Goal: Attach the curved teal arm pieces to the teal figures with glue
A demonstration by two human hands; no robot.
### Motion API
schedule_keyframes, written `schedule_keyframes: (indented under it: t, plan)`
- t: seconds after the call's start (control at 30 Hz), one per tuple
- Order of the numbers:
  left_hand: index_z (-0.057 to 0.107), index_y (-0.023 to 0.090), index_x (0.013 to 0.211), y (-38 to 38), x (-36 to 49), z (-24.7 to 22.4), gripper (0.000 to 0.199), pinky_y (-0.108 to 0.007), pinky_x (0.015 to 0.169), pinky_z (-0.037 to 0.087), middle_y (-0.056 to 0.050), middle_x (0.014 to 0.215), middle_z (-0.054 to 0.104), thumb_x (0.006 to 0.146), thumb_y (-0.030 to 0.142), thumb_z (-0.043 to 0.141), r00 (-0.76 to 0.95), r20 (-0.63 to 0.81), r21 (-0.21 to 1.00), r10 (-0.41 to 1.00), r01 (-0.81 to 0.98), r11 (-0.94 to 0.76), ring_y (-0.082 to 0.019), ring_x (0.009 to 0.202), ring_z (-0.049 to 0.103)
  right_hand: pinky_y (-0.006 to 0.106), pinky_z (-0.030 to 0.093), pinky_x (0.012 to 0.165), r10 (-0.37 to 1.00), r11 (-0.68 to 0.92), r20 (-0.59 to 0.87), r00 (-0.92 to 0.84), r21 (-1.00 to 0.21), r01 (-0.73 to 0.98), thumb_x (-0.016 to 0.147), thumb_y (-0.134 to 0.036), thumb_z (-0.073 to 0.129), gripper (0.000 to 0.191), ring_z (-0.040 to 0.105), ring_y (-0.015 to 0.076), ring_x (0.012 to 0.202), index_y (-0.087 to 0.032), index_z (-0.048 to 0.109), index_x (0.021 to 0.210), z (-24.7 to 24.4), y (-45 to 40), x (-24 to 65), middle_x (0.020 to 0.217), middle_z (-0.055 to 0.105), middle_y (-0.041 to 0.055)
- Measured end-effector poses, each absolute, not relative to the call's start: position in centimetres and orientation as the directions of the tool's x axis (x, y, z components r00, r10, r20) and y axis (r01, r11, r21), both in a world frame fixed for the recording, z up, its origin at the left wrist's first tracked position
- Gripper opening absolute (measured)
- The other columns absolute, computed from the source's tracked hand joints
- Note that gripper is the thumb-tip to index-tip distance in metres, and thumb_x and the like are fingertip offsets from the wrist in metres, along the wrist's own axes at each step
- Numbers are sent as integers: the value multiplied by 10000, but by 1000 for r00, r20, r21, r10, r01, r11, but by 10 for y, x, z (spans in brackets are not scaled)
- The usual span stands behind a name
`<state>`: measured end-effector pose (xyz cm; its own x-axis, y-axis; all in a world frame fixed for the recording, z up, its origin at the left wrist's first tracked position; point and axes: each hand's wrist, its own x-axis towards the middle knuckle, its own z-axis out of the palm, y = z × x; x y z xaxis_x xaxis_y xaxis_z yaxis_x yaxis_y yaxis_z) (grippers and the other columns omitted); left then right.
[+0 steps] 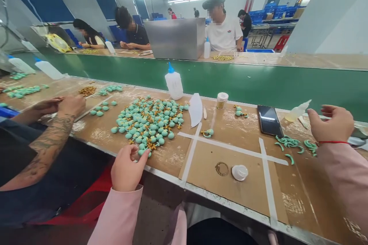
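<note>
My left hand [128, 168] reaches the front edge of a large pile of round mint-green pieces with orange-brown parts [152, 120]. Its thumb and fingers are apart around pieces at the pile's near edge, and no piece is visibly lifted. On the right, my right hand [332, 123] hangs above the table with thumb and fingers apart and nothing between them. Small curved green pieces [287, 141] lie just left of that hand. A brass-coloured ring [222, 169] and a small white round cap [239, 172] rest on taped cardboard [230, 195] in front of me.
Behind the pile stands a white bottle with a blue tip [174, 84]. A small jar [222, 100], a black phone [269, 120] and a white curved sheet [196, 110] lie farther right. A co-worker's tattooed arm [51, 141] is at left. A green belt [230, 78] runs beyond.
</note>
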<state>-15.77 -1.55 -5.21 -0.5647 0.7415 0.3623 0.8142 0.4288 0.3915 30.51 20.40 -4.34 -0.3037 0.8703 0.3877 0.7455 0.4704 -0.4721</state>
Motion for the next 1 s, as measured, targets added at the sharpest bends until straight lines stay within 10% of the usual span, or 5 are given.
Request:
schedule_keyframes:
  t: [0.4,0.7,1.0]
  plan:
    - [653,240,1005,-19,-155,-69,251,-325,613,455,-51,1086,660,880,430,546,-349,409,194,843,936,293,-231,779,647,334,468,736,873,420,415,-255,-376,826,865,-301,513,197,613,215,805,-200,676,823,-26,177,318,823,696,66]
    - [629,252,1104,-8,-140,-75,353,-378,775,573,-62,1048,723,785,393,688,-315,228,760,921,649,34,-256,892,700,283,405,618,975,213,106,-194,-223,951,756,-200,616,53,613,183,691,-210,669,757,-43,151,367,746,706,25]
    - [768,229,963,32,-89,-45,196,-410,980,473,-89,1060,740,785,260,693,119,114,915,986,375,-151,-262,1053,637,294,314,581,965,252,-47,-257,-96,963,708,-102,556,165,617,233,706,-195,662,795,-65,157,344,787,701,81]
